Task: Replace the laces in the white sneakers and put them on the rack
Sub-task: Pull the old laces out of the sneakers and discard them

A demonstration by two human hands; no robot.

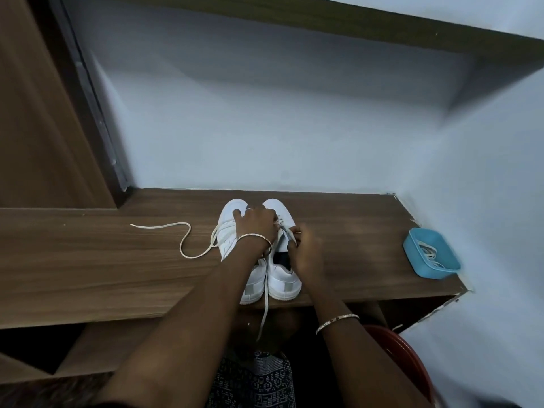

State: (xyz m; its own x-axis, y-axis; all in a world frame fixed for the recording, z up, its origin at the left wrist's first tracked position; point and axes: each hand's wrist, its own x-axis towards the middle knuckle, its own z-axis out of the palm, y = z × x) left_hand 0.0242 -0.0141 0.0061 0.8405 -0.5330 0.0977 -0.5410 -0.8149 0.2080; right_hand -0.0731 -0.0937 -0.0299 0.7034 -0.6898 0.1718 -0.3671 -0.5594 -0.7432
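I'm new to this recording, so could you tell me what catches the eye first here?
The white sneakers sit centred on the wooden desk, under the left hand while the right hand pinches a lace. A loose lace end snakes left; a blue tray of laces sits far right.
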